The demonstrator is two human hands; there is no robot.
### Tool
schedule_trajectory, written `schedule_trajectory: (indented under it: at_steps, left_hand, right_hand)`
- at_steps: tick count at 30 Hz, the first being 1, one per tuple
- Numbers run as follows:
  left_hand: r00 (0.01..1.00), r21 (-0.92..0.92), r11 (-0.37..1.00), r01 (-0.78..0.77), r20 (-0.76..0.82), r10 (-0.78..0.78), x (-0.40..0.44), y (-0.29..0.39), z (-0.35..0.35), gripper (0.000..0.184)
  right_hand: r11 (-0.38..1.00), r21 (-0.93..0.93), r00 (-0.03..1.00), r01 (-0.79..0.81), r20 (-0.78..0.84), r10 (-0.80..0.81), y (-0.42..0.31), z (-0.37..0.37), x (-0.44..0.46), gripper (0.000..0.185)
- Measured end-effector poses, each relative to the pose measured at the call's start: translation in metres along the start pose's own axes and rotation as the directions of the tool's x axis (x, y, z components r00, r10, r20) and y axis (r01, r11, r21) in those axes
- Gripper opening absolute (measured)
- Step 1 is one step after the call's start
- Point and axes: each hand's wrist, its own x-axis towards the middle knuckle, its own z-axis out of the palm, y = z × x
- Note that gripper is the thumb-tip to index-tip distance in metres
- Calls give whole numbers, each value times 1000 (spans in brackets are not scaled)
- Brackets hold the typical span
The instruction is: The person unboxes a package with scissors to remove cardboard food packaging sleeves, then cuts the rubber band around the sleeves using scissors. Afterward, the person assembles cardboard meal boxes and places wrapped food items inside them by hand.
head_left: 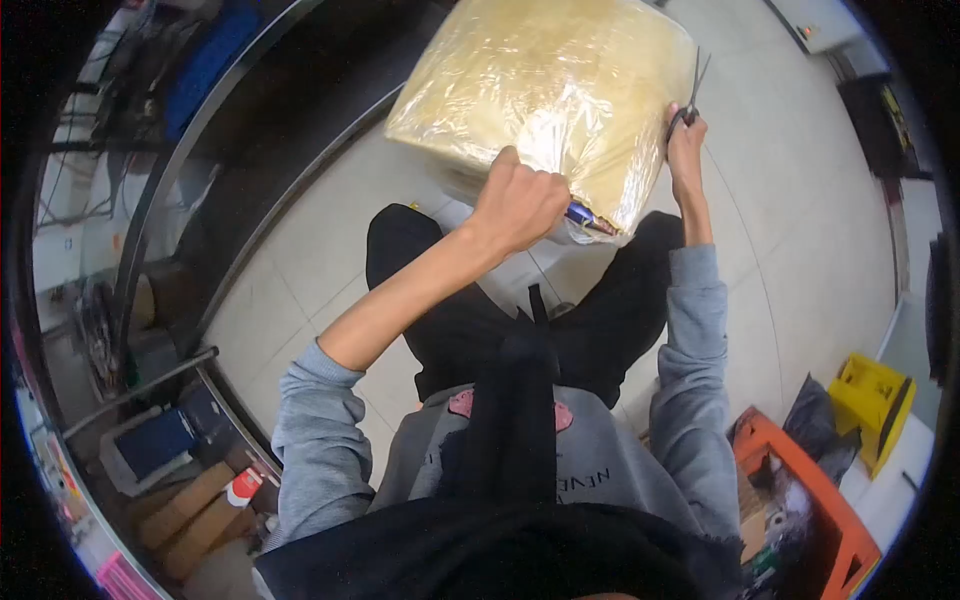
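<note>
A large tan package (540,70) wrapped in shiny clear plastic is in front of me, above my knees. My left hand (520,200) is closed on the plastic wrap at the package's near edge. Beside those fingers the wrap gapes at the near corner, and something dark blue and colorful (585,215) shows through. My right hand (686,150) is at the package's right side, its fingers around the handles of a pair of black scissors (697,85). The blades point up and away from me, and whether they are slightly parted is hard to make out.
A dark shelf frame (300,190) runs along the left, with cardboard pieces (190,510) low down. An orange crate (800,480) filled with odds and ends is at lower right, near a yellow plastic object (868,410). Pale floor tiles (790,200) lie below.
</note>
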Motion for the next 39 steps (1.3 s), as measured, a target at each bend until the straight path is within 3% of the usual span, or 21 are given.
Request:
schedule_trajectory:
  at_steps: [1, 2, 4, 6, 7, 8, 9, 11, 12, 16, 23, 26, 30, 32, 39]
  left_hand:
    - [999, -32, 999, 2, -49, -3, 1, 2, 1, 22]
    - [999, -44, 999, -11, -46, 9, 2, 3, 0, 22]
    - [1000, 54, 999, -8, 9, 7, 5, 1, -7, 20]
    - [998, 92, 995, -34, -58, 39, 8, -2, -14, 19]
    - [991, 133, 990, -46, -116, 61, 8, -4, -18, 20]
    - [997, 155, 987, -45, -59, 55, 9, -4, -25, 25]
    - [996, 144, 988, -53, -57, 62, 8, -4, -21, 25]
    - [939, 132, 981, -139, -299, 173, 6, -7, -11, 24]
    - [938, 135, 981, -143, -299, 178, 4, -9, -8, 24]
    - [924, 62, 982, -178, -333, 189, -3, -10, -1, 19]
    - [950, -45, 992, -116, -298, 98, -4, -6, -2, 14]
    - [950, -8, 993, -119, -293, 111, -4, -4, -3, 13]
    - [934, 38, 990, -133, -329, 139, 0, -4, 0, 10]
    - [873, 70, 977, -200, -439, 211, 2, -3, 6, 8]
    - [860, 55, 975, -217, -462, 217, 3, -3, 5, 8]
  right_hand:
    - [997, -16, 995, 77, -63, -78, -15, -3, -9, 49]
    - [961, -253, 988, 107, -78, -130, -40, -20, -28, 40]
    - [989, 71, 982, 133, -148, -121, -50, -35, -66, 35]
    - [988, -79, 989, -131, 65, 136, -71, -55, -121, 33]
    - [982, 124, 946, -141, 309, 97, -65, -60, -148, 30]
    - [900, 238, 875, -365, 417, 245, -81, -59, -179, 29]
    - [843, 259, 799, -471, 530, 284, -83, -55, -201, 31]
    - [680, 294, 658, -672, 659, 365, -99, -47, -228, 37]
    - [601, 354, 627, -716, 704, 332, -97, -41, -238, 39]
    - [535, 365, 593, -762, 726, 348, -101, -29, -253, 39]
    - [586, 301, 581, -753, 722, 375, -99, -25, -260, 41]
    - [642, 409, 710, -648, 629, 316, -91, -6, -233, 43]
    - [672, 446, 772, -591, 554, 310, -89, 12, -214, 45]
    - [668, 461, 781, -585, 541, 311, -88, 15, -213, 45]
    - [702, 480, 845, -527, 385, 371, -92, 31, -219, 44]
